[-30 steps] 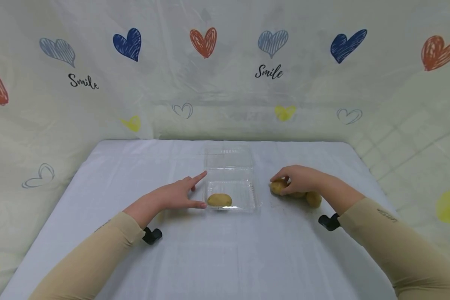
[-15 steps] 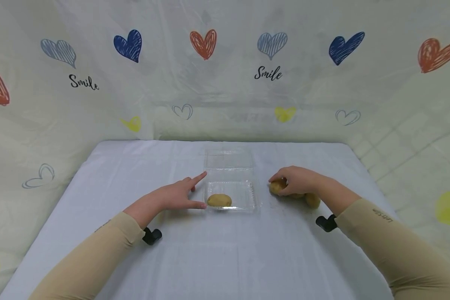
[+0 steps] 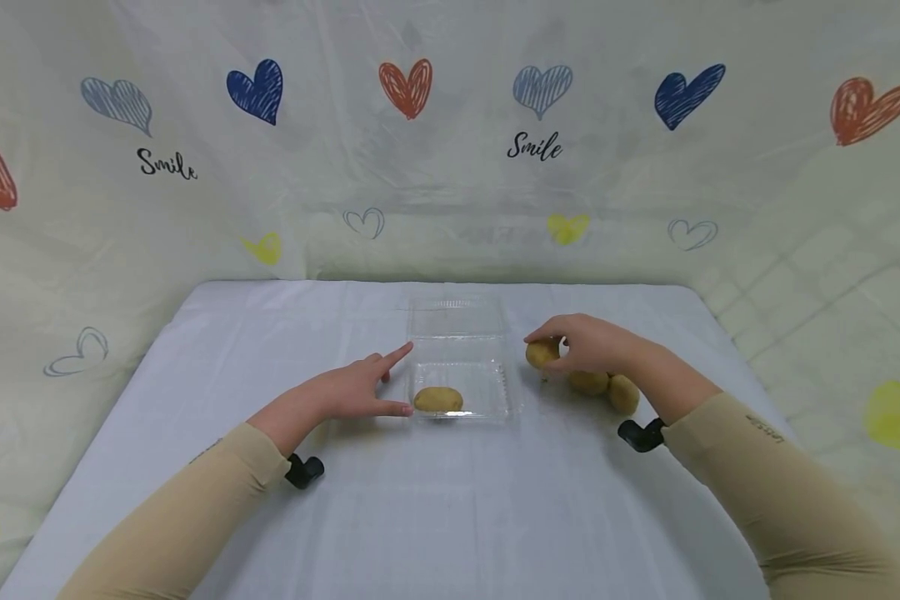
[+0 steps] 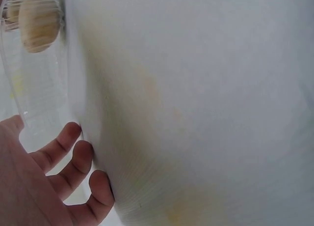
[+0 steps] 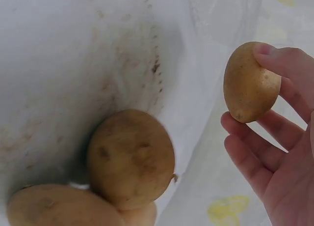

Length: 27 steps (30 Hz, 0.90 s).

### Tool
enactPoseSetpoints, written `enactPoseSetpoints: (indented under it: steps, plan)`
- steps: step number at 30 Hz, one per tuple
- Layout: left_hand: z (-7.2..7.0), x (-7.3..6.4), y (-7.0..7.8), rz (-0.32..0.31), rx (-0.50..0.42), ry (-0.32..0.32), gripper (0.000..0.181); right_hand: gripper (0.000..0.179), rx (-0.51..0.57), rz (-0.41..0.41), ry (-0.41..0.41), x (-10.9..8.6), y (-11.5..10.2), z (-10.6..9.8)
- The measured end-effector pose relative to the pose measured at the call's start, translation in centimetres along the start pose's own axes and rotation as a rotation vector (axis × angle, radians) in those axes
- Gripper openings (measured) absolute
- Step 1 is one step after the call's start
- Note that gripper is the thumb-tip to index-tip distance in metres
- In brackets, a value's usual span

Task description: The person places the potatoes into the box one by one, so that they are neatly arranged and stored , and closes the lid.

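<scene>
My right hand [image 3: 596, 343] pinches a potato [image 3: 542, 353] between thumb and fingers, raised off the cloth; in the right wrist view the thumb presses its upper side while fingertips support it from below. A clear plastic clamshell container [image 3: 486, 390] lies in the middle with its lid [image 3: 456, 318] folded back, away from me. One potato [image 3: 438, 399] lies inside, toward the near left corner. My left hand [image 3: 356, 390] is at the container's left side, index finger and thumb stretched out to its edge. The left wrist view shows its other fingers [image 4: 81, 159] bent against the cloth.
More potatoes [image 5: 132, 159] sit in a cluster under my right wrist, right of the container. Brown dirt specks [image 5: 155, 69] mark the white tablecloth [image 3: 435, 508] near them. Behind the table hangs a pale sheet [image 3: 465, 175] printed with hearts.
My right hand has lifted one potato out of the cluster, moving it up and slightly left, which uncovers the other potatoes. The left hand and container stay as they were.
</scene>
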<state>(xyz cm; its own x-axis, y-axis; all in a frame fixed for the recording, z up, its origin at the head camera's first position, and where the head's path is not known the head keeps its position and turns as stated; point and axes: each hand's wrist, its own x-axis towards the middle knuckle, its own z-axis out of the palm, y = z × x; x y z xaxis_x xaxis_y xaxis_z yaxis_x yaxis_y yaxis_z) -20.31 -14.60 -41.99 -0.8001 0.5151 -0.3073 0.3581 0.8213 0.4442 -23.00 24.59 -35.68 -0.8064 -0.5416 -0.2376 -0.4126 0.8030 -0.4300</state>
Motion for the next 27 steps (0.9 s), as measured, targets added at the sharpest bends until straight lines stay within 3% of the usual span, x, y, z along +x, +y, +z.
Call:
enactPoseSetpoints:
  steps: [16, 27]
  plan:
    - [-0.2, -0.2, 0.3, -0.009, -0.005, -0.002, 0.106, 0.043, 0.052, -0.244, 0.038, 2.4, -3.4, 0.7]
    - [-0.1, 0.0, 0.2, -0.015, -0.009, -0.007, 0.107, 0.043, -0.026, -0.280, -0.006, 5.0, -7.3, 2.2]
